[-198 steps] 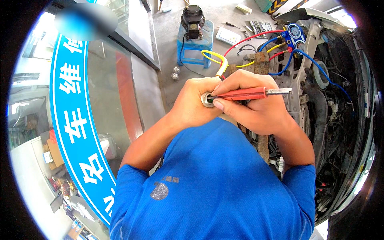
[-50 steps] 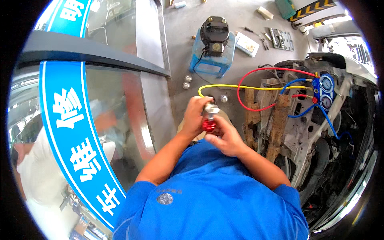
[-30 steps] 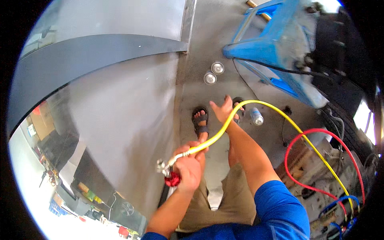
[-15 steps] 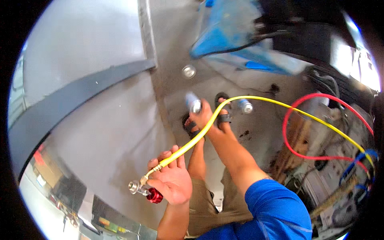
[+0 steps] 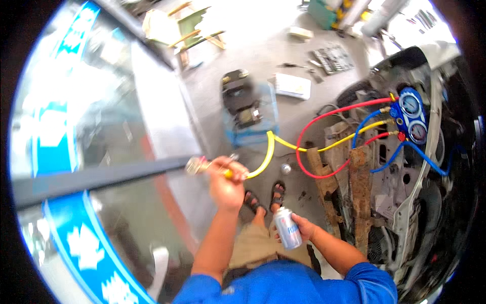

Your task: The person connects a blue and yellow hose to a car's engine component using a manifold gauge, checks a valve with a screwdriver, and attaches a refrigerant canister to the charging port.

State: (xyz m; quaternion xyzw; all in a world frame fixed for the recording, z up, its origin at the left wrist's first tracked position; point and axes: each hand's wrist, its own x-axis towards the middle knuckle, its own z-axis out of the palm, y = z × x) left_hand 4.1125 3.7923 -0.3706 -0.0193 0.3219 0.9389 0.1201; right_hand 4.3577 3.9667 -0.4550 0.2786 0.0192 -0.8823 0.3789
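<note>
My left hand (image 5: pixel 227 190) is raised, its fingers closed around the end of a yellow hose (image 5: pixel 268 157). A can-tap fitting (image 5: pixel 196 165), blurred by motion, sticks out to the left of those fingers. The hose loops away to the right, to a blue manifold gauge set (image 5: pixel 411 116) with two round dials. In front of my body, my right hand (image 5: pixel 306 226) grips a silver can (image 5: pixel 287 230) around its side, top end away from me. Red and blue hoses (image 5: pixel 304 147) also run from the gauge set.
On the right is a car's opened front end (image 5: pixel 400 197), with rusty metal parts. A blue stool (image 5: pixel 276 111) with black parts on it stands ahead. Another can (image 5: pixel 286 168) is on the floor beyond my feet. A glass panel with a dark rail (image 5: pixel 111 175) borders the left.
My right hand has come up from the floor by my feet with the can. My left hand has risen and closed on the hose end, which lay across its open palm. The view has tilted up.
</note>
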